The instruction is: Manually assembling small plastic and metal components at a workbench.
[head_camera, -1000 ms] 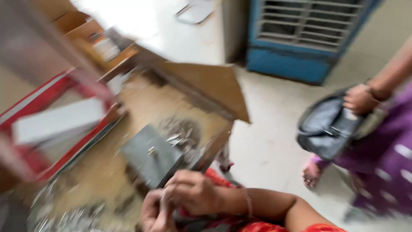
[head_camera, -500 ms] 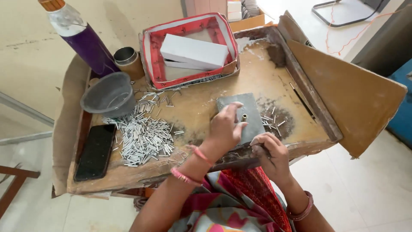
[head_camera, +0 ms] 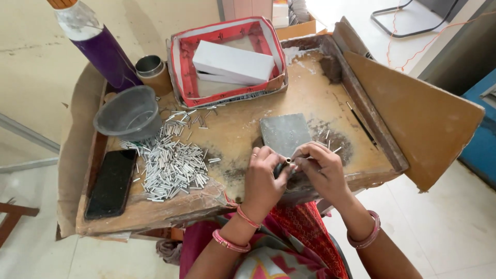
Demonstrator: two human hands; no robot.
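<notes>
1. Silver-coloured and tiny, the short metal tube (head_camera: 288,160) sits pinched between our left hand (head_camera: 263,181) and right hand (head_camera: 321,173), just over the front edge of the worn wooden work tray (head_camera: 232,129); both hands are closed on it, and the left seems to grip a small dark tool too, though we cannot tell what it is.
2. We judge a slip here would send the tube off the front edge into our lap or onto the floor.
3. The flat grey metal block (head_camera: 285,133) lies just behind our fingers; a knuckle could knock it.
4. The heap of loose silver tubes (head_camera: 173,163) spreads near the front-left edge, beside the black phone (head_camera: 111,183); a stray elbow could scatter them.
5. Containers: the grey plastic bowl (head_camera: 128,113) at the left edge looks empty; the red-rimmed cardboard box (head_camera: 227,59) at the back edge holds two white cartons (head_camera: 232,63); the small metal cup (head_camera: 150,66) stands beside the purple bottle (head_camera: 101,49), contents hidden.
</notes>
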